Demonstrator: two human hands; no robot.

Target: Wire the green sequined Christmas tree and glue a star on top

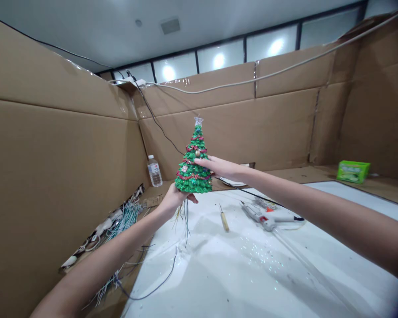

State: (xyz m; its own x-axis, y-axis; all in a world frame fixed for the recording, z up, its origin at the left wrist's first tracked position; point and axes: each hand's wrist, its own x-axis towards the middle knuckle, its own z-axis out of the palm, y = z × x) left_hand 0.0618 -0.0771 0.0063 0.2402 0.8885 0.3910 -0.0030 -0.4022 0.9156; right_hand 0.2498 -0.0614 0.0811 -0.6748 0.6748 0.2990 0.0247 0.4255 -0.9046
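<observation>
A small green Christmas tree (pixel 193 172) with red garlands, small ornaments and a clear star on top is held upright above the white table. Beneath its base, my left hand (pixel 177 198) supports it with the fingers curled under. From the right side, my right hand (pixel 215 165) grips the tree, the fingertips lying on its front branches and the rest of the fingers hidden behind. Thin dark wires (pixel 186 221) hang down below the base.
An awl with a wooden handle (pixel 224 221) and a hot glue gun (pixel 267 218) with a long clear glue stick lie on the white table (pixel 219 274). Bundled wires (pixel 128 218) run along the left edge. A water bottle (pixel 154 172) and green box (pixel 353 171) stand near the cardboard walls (pixel 278 119).
</observation>
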